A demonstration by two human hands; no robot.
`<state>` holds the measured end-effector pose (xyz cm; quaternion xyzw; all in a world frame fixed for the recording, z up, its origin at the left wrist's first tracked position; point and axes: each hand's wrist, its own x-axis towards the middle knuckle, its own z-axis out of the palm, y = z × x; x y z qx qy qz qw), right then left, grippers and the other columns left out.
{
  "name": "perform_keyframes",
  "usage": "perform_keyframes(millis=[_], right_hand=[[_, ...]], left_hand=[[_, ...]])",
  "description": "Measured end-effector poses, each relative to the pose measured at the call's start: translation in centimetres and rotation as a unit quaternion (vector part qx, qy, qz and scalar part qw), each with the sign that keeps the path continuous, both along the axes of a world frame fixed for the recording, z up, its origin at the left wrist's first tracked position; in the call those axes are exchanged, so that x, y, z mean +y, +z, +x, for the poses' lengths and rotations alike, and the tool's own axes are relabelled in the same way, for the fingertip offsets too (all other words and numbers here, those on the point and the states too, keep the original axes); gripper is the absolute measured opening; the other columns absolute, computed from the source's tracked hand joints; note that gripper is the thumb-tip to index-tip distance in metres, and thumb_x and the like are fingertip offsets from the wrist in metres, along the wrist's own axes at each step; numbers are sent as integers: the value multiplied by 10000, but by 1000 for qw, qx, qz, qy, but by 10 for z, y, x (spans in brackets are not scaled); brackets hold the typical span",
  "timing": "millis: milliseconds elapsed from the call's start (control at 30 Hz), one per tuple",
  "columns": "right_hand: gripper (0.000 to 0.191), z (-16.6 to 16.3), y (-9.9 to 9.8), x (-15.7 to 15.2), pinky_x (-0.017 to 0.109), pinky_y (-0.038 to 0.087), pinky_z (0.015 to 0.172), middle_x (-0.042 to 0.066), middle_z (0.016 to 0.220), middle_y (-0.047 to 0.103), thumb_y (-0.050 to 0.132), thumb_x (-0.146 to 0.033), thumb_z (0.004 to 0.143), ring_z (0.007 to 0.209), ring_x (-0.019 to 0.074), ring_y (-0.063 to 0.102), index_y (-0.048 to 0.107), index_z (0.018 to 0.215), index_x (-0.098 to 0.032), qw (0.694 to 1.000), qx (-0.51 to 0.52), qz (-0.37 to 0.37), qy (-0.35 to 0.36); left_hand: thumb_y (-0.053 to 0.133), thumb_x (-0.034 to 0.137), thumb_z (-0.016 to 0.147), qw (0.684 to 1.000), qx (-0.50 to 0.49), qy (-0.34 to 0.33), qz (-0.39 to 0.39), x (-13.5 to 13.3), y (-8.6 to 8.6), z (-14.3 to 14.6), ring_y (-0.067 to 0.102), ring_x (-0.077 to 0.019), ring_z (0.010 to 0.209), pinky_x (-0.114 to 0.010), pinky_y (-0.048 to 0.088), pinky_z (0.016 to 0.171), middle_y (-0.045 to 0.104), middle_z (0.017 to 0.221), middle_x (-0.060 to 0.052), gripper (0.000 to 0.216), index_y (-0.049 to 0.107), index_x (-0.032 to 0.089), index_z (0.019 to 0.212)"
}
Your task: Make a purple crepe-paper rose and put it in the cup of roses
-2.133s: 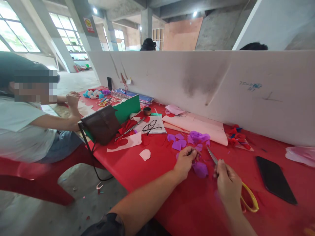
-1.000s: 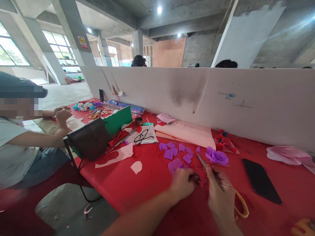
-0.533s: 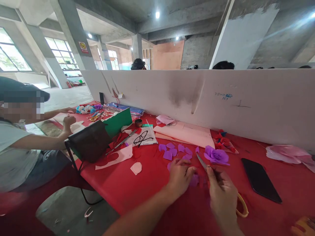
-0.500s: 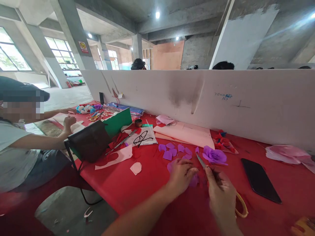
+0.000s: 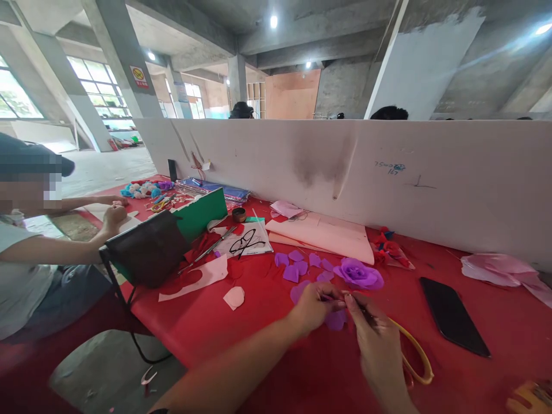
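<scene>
1. Left hand (image 5: 311,308) curls half-closed, contents unclear.
2. Right hand (image 5: 376,333) curls round yellow-handled scissors (image 5: 426,368); hidden blades should clear the left hand.
3. Purple petal (image 5: 336,322), just near-side of the purple flower (image 5: 359,272), should stay uncreased.

Pale partition (image 5: 241,144), darkly smudged | red-covered table (image 5: 198,322) placed before it | paned windows (image 5: 101,86) seen beyond it, left | concrete ceiling (image 5: 328,26) lit by lamps (image 5: 273,22) above it | grey floor (image 5: 99,169) exposed past its left end
</scene>
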<state>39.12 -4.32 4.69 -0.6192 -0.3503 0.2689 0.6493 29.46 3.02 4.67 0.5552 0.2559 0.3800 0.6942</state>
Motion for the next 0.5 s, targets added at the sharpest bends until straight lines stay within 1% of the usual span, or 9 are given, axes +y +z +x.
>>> perform_keyframes(millis=[100,167,267,367,433,500], right_hand=[[362,1,-3,1,287,490,629,46,759,693,660,-479,707,680,192,612,693,879,-162,1000,-20,-17,-4],[366,4,-7,3,269,476,604,32,712,676,650,-487,711,658,180,598,688,868,-159,999,-38,-23,-18],[360,8,-13,5,267,471,614,30,699,671,638,-491,721,655,175,593,686,851,-158,997,-66,-26,-13],[352,10,-13,6,283,477,633,54,752,692,629,-489,726,677,186,606,695,831,-159,994,-104,-35,-10],[342,9,-11,5,300,480,661,65,785,701,631,-481,728,697,192,612,700,829,-162,991,-130,-41,-14],[334,8,-8,3,314,481,693,67,804,704,635,-471,733,712,194,614,702,846,-164,988,-150,-41,-14]], left_hand=[[699,341,635,1000,-16,10,-15,6,-5,-6,522,-120,575,-264,416,615,585,599,-9,201,654,145,649],[684,315,647,998,-20,52,6,12,-10,-11,536,-124,580,-260,424,606,603,606,-13,176,679,148,701],[666,280,658,993,-5,117,33,24,-14,-18,541,-123,578,-250,423,585,633,626,-17,173,709,163,779],[660,265,650,987,3,153,39,37,-11,-27,551,-127,581,-253,436,578,664,660,-28,150,715,168,751],[664,242,640,983,-1,171,62,46,-7,-35,565,-134,609,-257,443,594,678,683,-33,131,718,171,736],[665,217,627,978,-20,193,77,56,-2,-44,552,-122,586,-260,448,607,666,649,-17,94,709,174,698]])
